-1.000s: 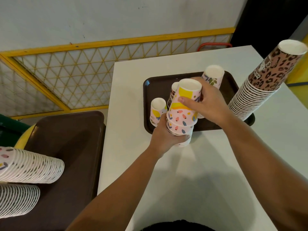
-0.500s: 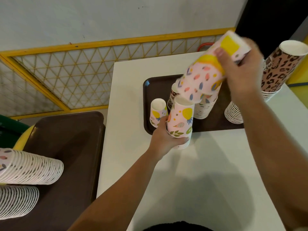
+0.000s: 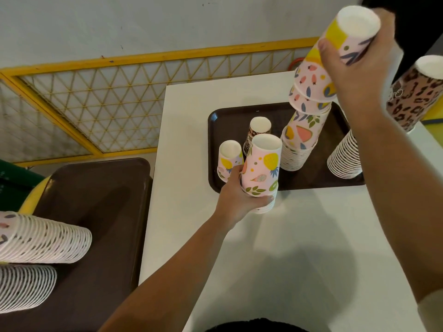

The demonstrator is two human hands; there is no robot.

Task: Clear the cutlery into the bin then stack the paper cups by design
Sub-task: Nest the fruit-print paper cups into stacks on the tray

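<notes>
My right hand point(image 3: 354, 58) grips a short stack of upside-down pink leaf-print cups point(image 3: 318, 75), held high over the tall fruit-print stack point(image 3: 298, 142) on the brown tray point(image 3: 230, 116); whether the two stacks touch, I cannot tell. My left hand point(image 3: 239, 195) holds the base of another fruit-print stack point(image 3: 262, 168) standing on the white table point(image 3: 287, 248) at the tray's front edge. A single yellow-patterned cup point(image 3: 229, 159) and a leopard cup point(image 3: 257, 129) stand upside down on the tray. The tall leopard-print stack point(image 3: 412, 99) leans at the right.
A second brown tray point(image 3: 96, 212) lies to the left, lower than the table, with two long cup stacks point(image 3: 40, 238) lying on their sides. A yellow-framed mesh fence point(image 3: 119, 97) and a grey wall stand behind. A green bin's edge point(image 3: 9, 185) shows at far left.
My right hand lifted the leaf-print cups off the stack in my left hand and carried them up and right, over the tall fruit-print stack. My left hand stayed put.
</notes>
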